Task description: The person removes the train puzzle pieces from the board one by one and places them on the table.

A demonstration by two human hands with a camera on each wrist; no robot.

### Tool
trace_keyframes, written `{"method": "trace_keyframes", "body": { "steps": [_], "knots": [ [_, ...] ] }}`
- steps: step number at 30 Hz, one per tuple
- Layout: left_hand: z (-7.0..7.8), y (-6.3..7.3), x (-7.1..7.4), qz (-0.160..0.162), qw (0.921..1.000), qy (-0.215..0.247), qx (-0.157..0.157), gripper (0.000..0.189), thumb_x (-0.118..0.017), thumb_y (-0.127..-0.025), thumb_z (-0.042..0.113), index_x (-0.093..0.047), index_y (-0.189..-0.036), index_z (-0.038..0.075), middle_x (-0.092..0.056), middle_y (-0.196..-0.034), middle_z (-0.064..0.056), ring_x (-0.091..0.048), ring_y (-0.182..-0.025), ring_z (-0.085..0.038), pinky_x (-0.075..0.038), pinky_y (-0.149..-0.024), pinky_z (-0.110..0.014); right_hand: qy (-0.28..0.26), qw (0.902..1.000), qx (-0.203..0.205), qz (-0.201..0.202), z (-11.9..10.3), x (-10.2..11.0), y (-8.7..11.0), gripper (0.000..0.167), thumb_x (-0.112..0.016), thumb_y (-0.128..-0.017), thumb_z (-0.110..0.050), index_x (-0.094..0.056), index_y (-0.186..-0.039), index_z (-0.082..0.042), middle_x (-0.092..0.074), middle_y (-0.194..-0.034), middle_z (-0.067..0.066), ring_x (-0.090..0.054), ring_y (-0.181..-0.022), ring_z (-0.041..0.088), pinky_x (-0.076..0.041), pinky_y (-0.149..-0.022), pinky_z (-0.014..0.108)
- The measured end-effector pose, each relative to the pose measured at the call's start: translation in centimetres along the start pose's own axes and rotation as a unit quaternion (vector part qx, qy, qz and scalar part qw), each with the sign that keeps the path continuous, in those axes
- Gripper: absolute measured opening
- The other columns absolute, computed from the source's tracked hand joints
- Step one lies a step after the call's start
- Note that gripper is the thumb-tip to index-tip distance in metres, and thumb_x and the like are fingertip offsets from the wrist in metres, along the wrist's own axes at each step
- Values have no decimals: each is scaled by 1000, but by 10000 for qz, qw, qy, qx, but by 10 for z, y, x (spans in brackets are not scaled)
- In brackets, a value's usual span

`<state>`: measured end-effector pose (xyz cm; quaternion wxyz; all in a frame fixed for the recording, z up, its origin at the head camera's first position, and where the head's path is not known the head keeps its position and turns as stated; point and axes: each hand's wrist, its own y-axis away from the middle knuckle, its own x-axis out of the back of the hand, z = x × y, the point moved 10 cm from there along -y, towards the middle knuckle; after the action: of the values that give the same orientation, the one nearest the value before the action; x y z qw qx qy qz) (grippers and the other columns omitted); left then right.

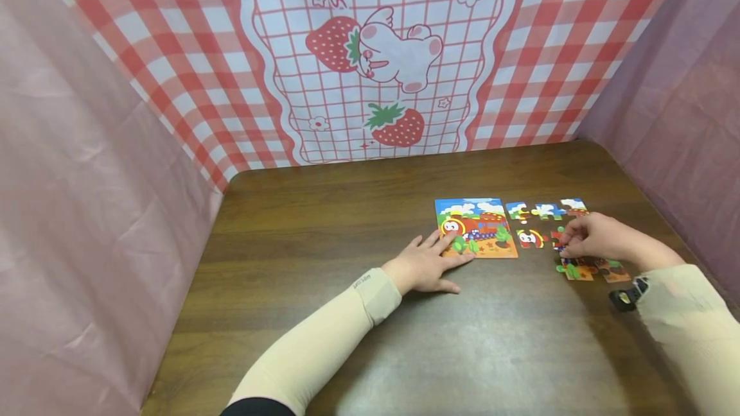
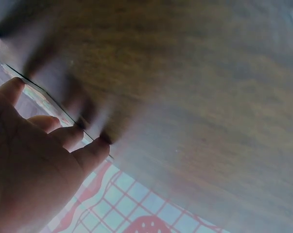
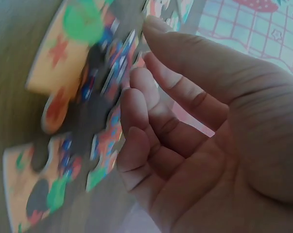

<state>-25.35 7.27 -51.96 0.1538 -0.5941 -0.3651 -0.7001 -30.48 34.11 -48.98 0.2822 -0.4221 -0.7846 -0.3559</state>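
Note:
My left hand lies palm down with fingers spread, its fingertips on the near left part of a square picture board showing a red cartoon train. In the left wrist view, the left fingers reach along the board's thin edge. To the right of the board, my right hand is over a group of jigsaw pieces, thumb and fingers bent together. The right wrist view shows a tilted jigsaw piece, blue and red, at the right fingertips. Blur hides part of that pinch. An orange piece with green lies below.
Loose jigsaw pieces sit in rough rows: a cloud piece, a face piece and a lower orange piece. A black strap with a buckle is at the right wrist. The brown table meets a checked cloth behind.

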Motion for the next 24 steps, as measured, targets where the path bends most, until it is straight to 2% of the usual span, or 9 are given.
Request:
{"method": "trace_keyframes", "body": {
  "steps": [7, 12, 16, 21, 24],
  "knots": [
    [-2, 1, 1, 3, 9999, 130, 30, 78, -42, -95, 75, -1, -158, 55, 6, -170, -10, -5, -154, -28, -21, -118, -48, 23, 9991, 362, 208, -32, -4, -18, 20, -82, -89, -18, -71, -97, -2, -65, -77, 0, -59, -68, 16, -49, -61, 32],
    [-10, 1, 1, -25, 9996, 243, 133, 79, -44, -94, 75, 0, -158, 56, 4, -169, -13, -4, -153, -31, -21, -118, -50, -11, 9985, 462, 286, -61, -14, -34, 23, -81, -89, -16, -72, -102, 0, -64, -77, 1, -58, -67, 18, -49, -59, 33],
    [-24, -1, 1, -28, 9977, 555, 396, 86, -45, -94, 74, 3, -161, 49, 4, -170, -10, -3, -154, -31, -18, -118, -51, 39, 9977, 585, 348, -85, -26, -50, 24, -80, -89, -14, -72, -104, 2, -62, -76, 1, -55, -63, 18, -48, -55, 33],
    [-42, -6, 2, 69, 9944, 753, 744, 89, -41, -97, 73, 4, -164, 35, 3, -170, -3, -2, -153, -32, -15, -119, -52, 252, 9940, 938, 501, -111, -39, -66, 25, -84, -86, -14, -73, -102, 1, -62, -80, 0, -56, -70, 17, -48, -64, 35],
    [-51, -9, 3, 140, 9928, 775, 902, 89, -40, -97, 73, 1, -165, 32, 2, -170, -3, -3, -153, -33, -15, -118, -54, 345, 9926, 1037, 530, -121, -46, -74, 29, -85, -84, -16, -73, -105, 2, -62, -82, 2, -56, -74, 19, -48, -68, 38]
  ]
}}
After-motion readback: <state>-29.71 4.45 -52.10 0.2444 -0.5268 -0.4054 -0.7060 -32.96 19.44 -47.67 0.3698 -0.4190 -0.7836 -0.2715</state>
